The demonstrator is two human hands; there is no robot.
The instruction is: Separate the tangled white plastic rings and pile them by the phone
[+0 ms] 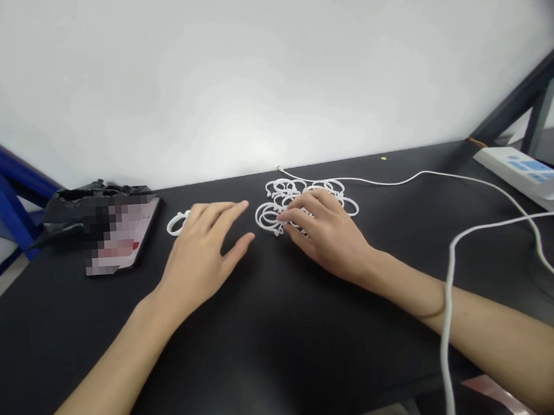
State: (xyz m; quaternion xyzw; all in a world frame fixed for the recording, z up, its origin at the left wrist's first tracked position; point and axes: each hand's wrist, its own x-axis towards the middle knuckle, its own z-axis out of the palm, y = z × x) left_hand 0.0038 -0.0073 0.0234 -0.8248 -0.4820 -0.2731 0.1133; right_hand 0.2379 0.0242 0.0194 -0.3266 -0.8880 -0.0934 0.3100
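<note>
Several thin white plastic rings with small knobs, the ring pile (271, 217), lie together on the black tabletop. My right hand (328, 229) reaches over the pile, its thumb and index finger pinched at the pile's left side on a white ring. The fingers partly cover the rings beneath. To the left, my left hand (202, 253) is held low over the table, fingers stretched out and thumb apart, with nothing in it. Just behind its knuckles lies a separate white ring (172, 225), partly hidden by the hand.
At the left, a phone (142, 231), partly pixelated, lies beside a crumpled black plastic bag (66, 211). A white cable (392, 183) runs along the back right, and another strand crosses my right forearm. A white box (513, 168) stands at the right on the black table (249, 359).
</note>
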